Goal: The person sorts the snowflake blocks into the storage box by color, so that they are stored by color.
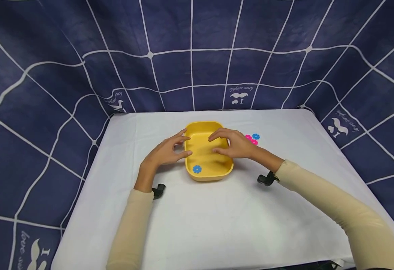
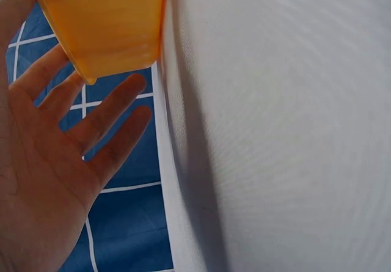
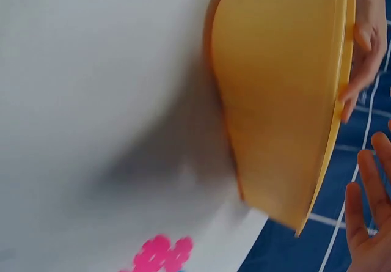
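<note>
A yellow rectangular tub with rounded corners stands on the white table, and a blue flower-shaped piece lies inside near its front left corner. At the tub's left rim is my left hand, with thumb and fingers spread apart; the left wrist view shows its palm bare. My right hand hovers over the tub's right side, fingers slightly bent and a gap between thumb and fingers. Nothing shows in its grasp. In the right wrist view, its fingers are spread beside the tub's wall.
Beyond my right hand, two pink flower pieces and another blue flower piece lie on the white tablecloth. Dark blue cloth with white grid lines hangs behind the table and at both sides.
</note>
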The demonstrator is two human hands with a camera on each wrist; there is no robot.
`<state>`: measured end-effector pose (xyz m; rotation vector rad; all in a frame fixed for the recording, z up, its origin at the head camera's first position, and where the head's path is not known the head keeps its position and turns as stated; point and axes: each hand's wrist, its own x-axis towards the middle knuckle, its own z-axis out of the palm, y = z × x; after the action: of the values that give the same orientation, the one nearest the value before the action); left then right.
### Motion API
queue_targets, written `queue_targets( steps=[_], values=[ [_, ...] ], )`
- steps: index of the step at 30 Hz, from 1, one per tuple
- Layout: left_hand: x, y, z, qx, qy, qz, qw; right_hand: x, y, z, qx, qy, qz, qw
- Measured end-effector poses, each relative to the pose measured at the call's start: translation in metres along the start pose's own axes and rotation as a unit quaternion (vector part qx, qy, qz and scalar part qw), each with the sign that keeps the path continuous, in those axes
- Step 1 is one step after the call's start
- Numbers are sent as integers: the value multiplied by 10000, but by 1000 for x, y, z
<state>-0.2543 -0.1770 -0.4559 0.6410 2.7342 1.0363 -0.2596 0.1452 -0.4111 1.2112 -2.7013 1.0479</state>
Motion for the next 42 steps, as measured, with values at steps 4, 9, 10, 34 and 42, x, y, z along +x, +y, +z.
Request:
queue_targets(
  steps=[4, 9, 10, 34, 42],
  values=[
    [-1, 0, -1, -19, 28, -27, 10000, -12, 11, -8, 90, 283, 9, 9996],
    [-2, -2, -1, -14, 11, 31, 10000, -26, 24, -17, 100, 618, -10, 9980],
    [-2, -2, -1, -18, 1, 60, 10000, -28, 25, -19, 90, 678, 34, 9977],
    [-1, 0, 0, -46, 49, 43, 10000, -75, 52, -51, -229, 1421, 1138, 9830],
    [-3, 0, 0, -45, -18, 194, 9998, -86, 57, -56, -371, 1576, 1270, 9786]
  ],
)
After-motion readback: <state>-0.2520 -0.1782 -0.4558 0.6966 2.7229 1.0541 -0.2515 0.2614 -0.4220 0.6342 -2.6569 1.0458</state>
